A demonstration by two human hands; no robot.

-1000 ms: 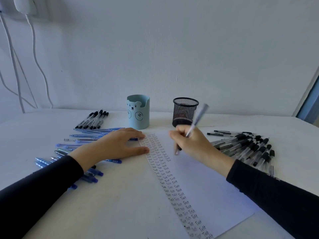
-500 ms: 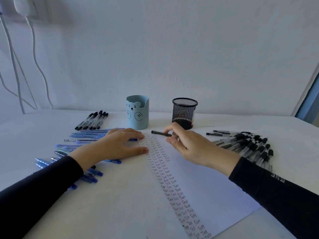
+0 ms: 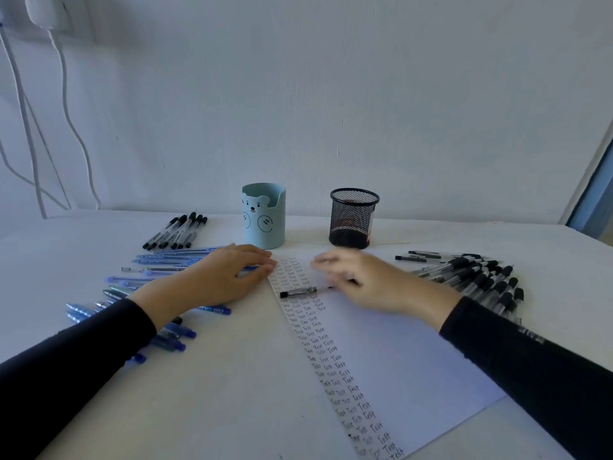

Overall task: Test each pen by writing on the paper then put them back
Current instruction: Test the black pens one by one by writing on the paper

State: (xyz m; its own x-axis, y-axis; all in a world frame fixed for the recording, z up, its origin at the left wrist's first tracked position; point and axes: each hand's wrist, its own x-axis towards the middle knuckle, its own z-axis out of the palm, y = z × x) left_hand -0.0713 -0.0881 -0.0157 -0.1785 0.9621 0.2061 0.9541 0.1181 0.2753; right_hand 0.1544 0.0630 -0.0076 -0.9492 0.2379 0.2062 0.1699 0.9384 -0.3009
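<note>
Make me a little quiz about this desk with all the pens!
1. True or false: the black mesh cup stands to the right of the blue bear cup.
2. Where does the loose pen lie? A: in the bear cup. B: on the paper. C: in the mesh cup.
3. Fill in: the word written over and over on the paper is ____.

Key: 1 true. 2 B. 3 Test.
</note>
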